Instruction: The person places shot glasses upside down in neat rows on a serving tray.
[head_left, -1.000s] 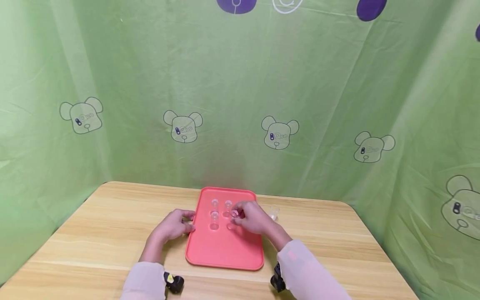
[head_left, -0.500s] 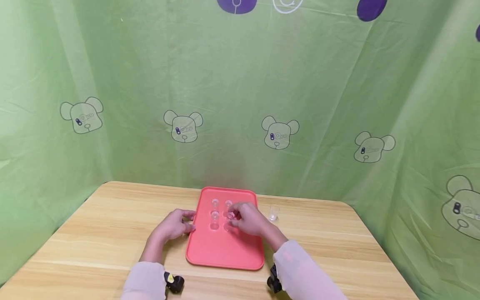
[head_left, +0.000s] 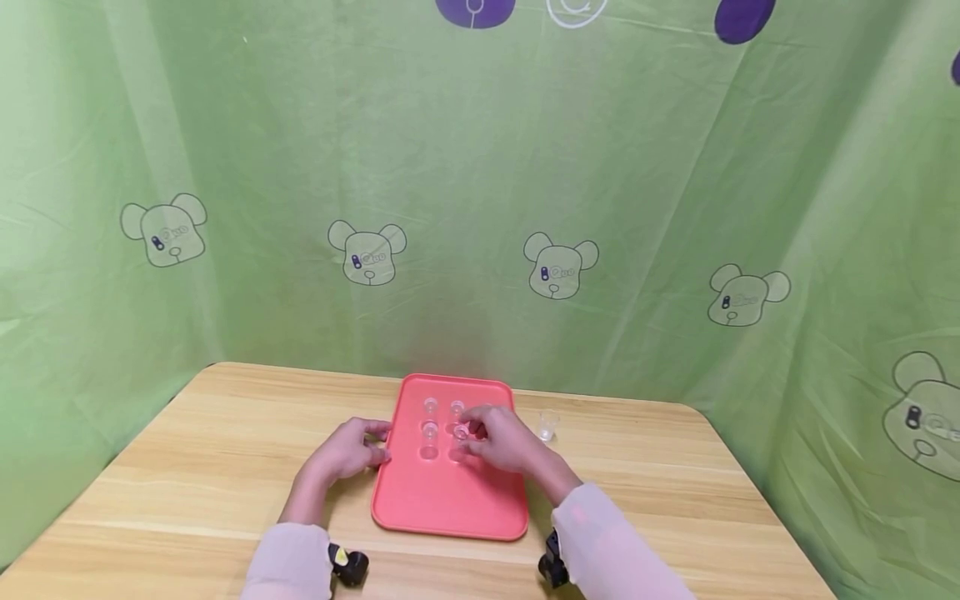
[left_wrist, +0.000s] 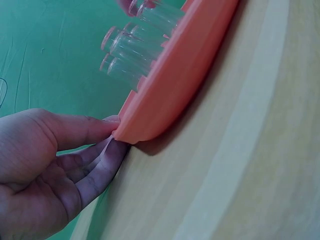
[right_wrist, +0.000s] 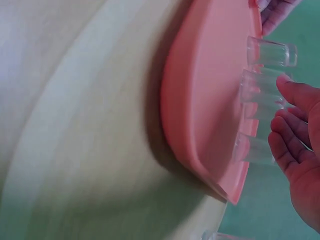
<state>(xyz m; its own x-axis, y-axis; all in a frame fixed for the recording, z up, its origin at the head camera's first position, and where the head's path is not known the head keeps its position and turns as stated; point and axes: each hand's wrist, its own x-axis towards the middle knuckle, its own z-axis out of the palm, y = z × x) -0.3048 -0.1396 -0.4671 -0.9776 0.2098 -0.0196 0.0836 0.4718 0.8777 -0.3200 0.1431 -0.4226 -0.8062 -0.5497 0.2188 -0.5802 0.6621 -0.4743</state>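
My left hand (head_left: 347,450) pinches the left edge of a red tray (head_left: 450,504), thumb on top and fingers beneath, as the left wrist view (left_wrist: 55,165) shows. Over the tray, my right hand (head_left: 508,437) holds a small clear cup (head_left: 461,432) near its rim between thumb and fingers. That cup (right_wrist: 253,85) stands upright on the tray, and the hand partly covers it. To its left is another clear cup (head_left: 429,442). Farther back stand two more, a left rear cup (head_left: 431,407) and a middle rear cup (head_left: 457,407).
One clear cup (head_left: 548,425) stands on the wooden table (head_left: 637,467), right of the tray. Another cup (right_wrist: 248,148) is on the tray, mostly behind my right hand in the head view. A green curtain (head_left: 465,167) closes off the back and both sides.
My right hand has moved left with the cup and lowered it beside the front left cup; over the last half second it has barely shifted. My left hand stays on the tray edge.
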